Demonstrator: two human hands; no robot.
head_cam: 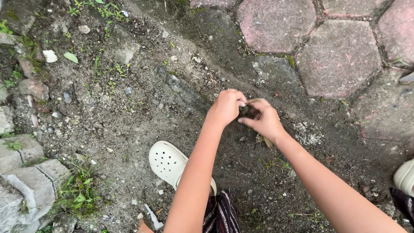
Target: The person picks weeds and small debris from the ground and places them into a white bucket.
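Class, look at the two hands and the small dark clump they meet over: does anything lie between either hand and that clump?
Nothing visible does. The left hand and right hand both close directly on the dark clump, fingertips touching it above the bare soil.

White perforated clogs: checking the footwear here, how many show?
2. One white perforated clog lies on the dirt under the left forearm; the toe of a second pokes in at the right edge, mostly cut off.
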